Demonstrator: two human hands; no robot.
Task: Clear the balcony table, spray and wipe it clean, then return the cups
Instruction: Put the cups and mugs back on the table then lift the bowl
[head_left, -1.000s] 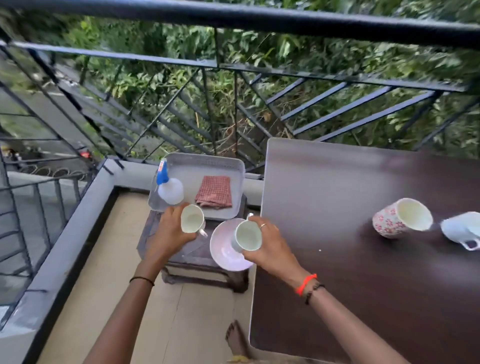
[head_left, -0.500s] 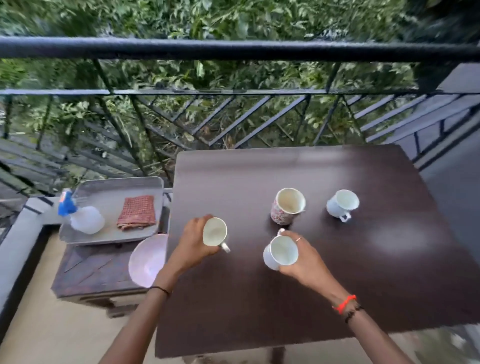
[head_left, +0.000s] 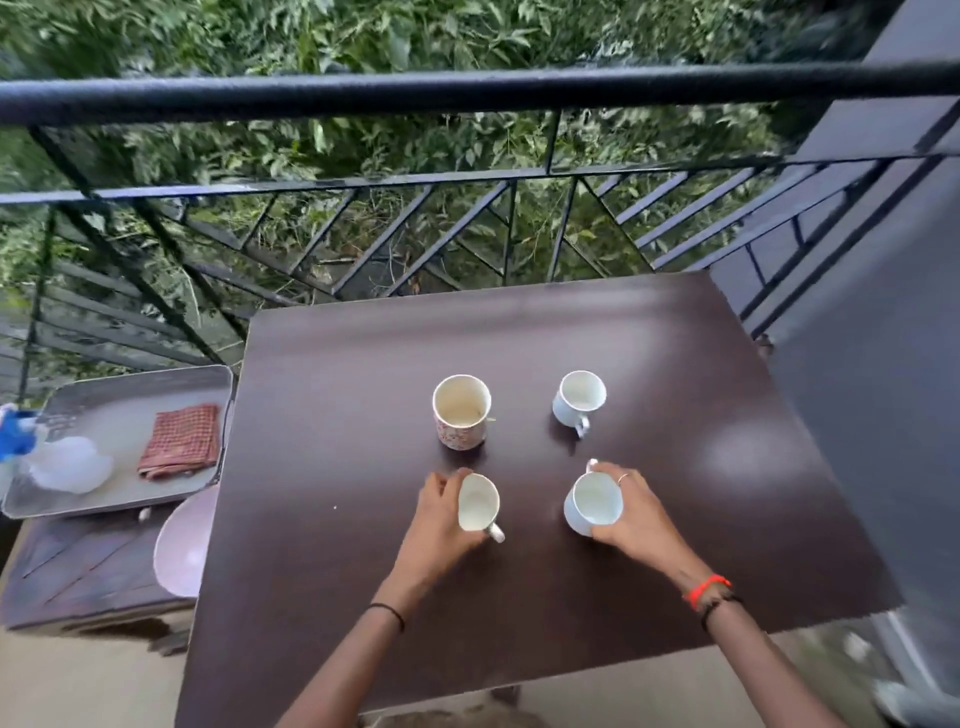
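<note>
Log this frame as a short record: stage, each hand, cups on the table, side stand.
stage: returning cups, judging by the layout
left hand: grips a tilted white cup
right hand: grips an upright pale cup
table: floral mug and small white cup stand free, farther back
side stand: tray with spray bottle and checked cloth; pink plate beside it

Stretched out ahead of me, my left hand (head_left: 436, 519) curls round a tilted white cup (head_left: 478, 503) from its left side. My right hand (head_left: 636, 514) wraps an upright white cup (head_left: 595, 501) from the right, fingers curled.
</note>
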